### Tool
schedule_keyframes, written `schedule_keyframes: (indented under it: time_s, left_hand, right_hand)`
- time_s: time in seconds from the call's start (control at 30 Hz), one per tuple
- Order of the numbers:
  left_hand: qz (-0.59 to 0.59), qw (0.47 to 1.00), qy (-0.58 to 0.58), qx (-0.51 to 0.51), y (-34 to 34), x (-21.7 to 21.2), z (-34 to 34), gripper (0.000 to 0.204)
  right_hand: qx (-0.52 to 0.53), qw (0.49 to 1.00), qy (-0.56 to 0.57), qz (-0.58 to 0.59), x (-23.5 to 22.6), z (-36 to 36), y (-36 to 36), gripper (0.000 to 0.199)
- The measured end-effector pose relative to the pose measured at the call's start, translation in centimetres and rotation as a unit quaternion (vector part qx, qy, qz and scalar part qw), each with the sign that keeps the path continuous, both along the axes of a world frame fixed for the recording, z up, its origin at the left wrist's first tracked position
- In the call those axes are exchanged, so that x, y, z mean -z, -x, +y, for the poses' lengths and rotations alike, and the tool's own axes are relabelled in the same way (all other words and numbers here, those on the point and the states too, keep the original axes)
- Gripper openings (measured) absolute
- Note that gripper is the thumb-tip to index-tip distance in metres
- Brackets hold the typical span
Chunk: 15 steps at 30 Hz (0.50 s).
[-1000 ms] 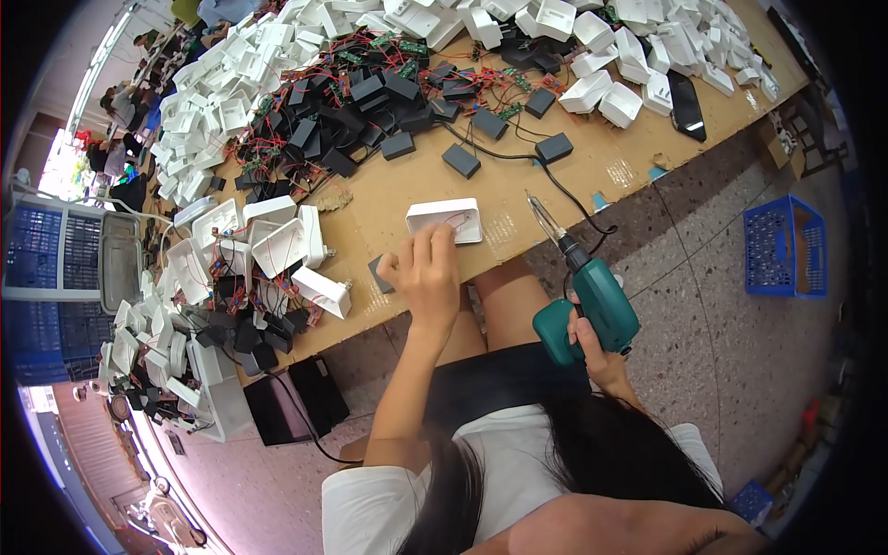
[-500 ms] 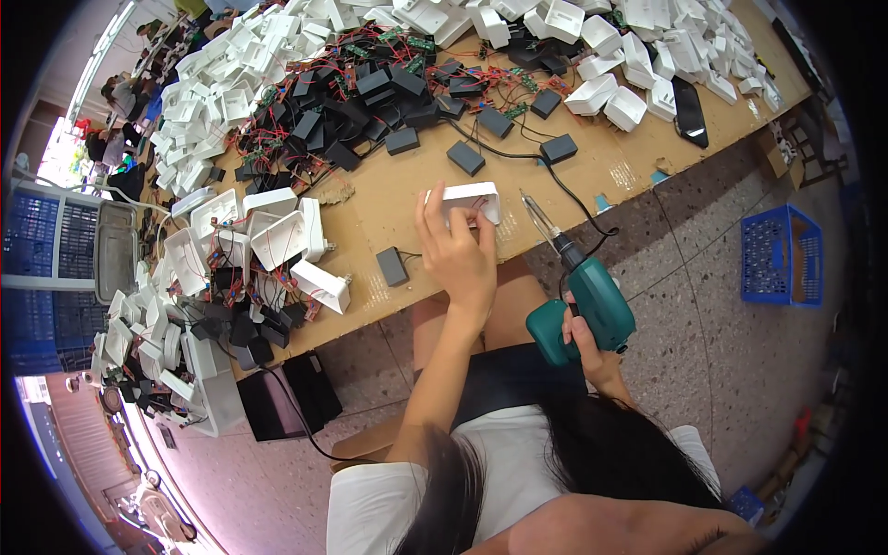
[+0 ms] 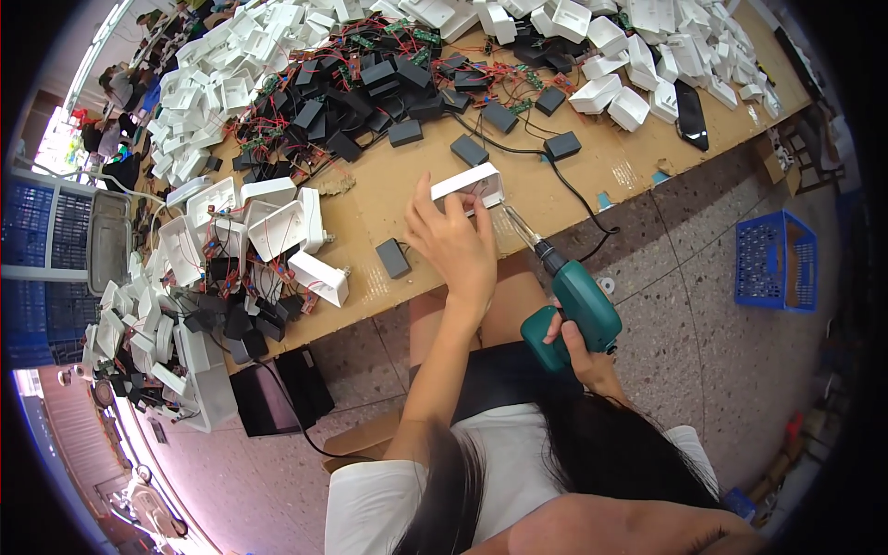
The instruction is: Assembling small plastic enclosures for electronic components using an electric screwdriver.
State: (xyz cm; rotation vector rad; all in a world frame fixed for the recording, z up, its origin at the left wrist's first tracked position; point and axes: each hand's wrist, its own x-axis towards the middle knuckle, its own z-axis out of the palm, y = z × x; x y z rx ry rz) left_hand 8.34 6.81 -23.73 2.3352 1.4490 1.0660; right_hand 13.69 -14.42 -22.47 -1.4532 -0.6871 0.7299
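A small white plastic case [image 3: 490,180] stands on edge near the table's front, its open side toward me. My left hand [image 3: 458,240] holds it, with fingertips and thumb bent together inside the case, where thin reddish wires partly show. Whether they also pinch something small is hidden. One finger sticks up at the case's left end. In my right hand [image 3: 578,351] is a green power drill [image 3: 587,301], gripped round its handle. Its long metal tip [image 3: 523,225] points up and left, just short of the case's right corner. A dark grey box [image 3: 392,259] lies beside my left hand.
The cardboard-covered table [image 3: 361,222] bears heaps of white cases [image 3: 250,69], black boxes with red wires [image 3: 370,92] and a black phone [image 3: 690,116]. A black cable [image 3: 578,199] hangs over the front edge. A blue basket [image 3: 777,259] stands on the floor at right.
The drill has moved left, bringing its tip closer to the white case. The case has tilted a little, its right end higher, and my left fingers have shifted on it.
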Motion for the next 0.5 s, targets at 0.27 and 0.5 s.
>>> schedule_keyframes:
  time_s: [0.27,0.5]
  left_hand:
    - [-0.051,0.994,-0.089,0.028,-0.2,2.0,0.6,0.012]
    - [-0.119,0.987,-0.024,0.105,-0.4,1.5,3.5,0.011]
  right_hand:
    - [0.002,0.999,-0.01,-0.041,-0.7,2.8,-0.6,0.014]
    - [0.001,0.999,-0.023,-0.038,0.1,3.7,-1.1,0.017]
